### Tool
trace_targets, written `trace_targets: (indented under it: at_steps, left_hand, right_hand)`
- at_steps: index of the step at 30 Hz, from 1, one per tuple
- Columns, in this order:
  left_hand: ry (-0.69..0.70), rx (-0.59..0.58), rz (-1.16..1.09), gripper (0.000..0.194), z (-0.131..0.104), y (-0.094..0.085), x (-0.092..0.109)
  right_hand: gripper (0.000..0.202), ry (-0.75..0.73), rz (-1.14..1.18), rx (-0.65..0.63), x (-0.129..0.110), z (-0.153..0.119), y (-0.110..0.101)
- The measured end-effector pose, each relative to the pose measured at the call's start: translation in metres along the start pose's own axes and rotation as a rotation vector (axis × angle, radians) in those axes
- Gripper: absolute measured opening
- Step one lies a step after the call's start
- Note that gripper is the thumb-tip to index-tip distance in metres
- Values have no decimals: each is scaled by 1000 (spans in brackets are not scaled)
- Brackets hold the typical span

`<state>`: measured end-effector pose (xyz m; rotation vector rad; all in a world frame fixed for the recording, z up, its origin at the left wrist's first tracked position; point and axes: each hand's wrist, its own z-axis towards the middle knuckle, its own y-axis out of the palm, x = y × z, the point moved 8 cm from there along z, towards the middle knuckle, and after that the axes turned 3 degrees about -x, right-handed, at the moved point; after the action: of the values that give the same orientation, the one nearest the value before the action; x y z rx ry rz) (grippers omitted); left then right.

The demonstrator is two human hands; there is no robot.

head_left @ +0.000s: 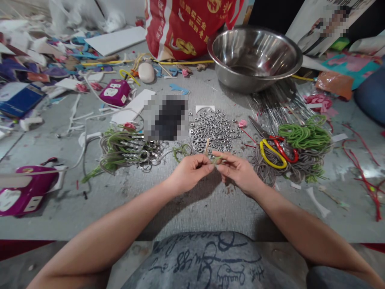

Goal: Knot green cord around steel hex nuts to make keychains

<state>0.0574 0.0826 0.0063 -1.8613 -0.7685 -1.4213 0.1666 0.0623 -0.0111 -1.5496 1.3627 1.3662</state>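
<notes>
My left hand (192, 171) and my right hand (238, 172) meet in front of me, thumbs and fingers pinched. Between their fingertips runs a short piece of green cord (219, 159). A thin wooden stick (207, 145) pokes up at my left fingers; its lower end is hidden. Just beyond lie many loose metal nuts (215, 128). To the left is a bundle of green and grey cords (120, 150) with metal rings on it. On the right, scissors (275, 150) with yellow and red handles rest on grey cords beside a green cord bundle (303, 132).
A steel bowl (255, 82) stands at the back, next to a red bag (186, 30). Two purple boxes (116, 91) with white cables sit on the left, among paper and foam scraps. Red cords (365, 184) lie at the right.
</notes>
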Motion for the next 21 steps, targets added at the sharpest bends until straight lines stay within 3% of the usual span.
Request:
trace_targets:
  at_steps: [3,8,13,17,21]
  left_hand:
    - [22,-43,-34,21,0,5,2]
    - [27,-70,-133,20,-1,9,4]
    - [-9,-69,-222,22,-3,8,5]
    - [-22,-95,-225,22,-2,12,2]
    - [8,-116,-67,20,-1,14,3]
  right_hand:
    - [45,0,17,-60,3,1,6]
    - [30,-20,108,-67,6,2,8]
    - [39,22,221,-76,14,4,9]
    - [18,-111,113,-51,3,1,8]
    - [10,-225,80,17,-11,-3,5]
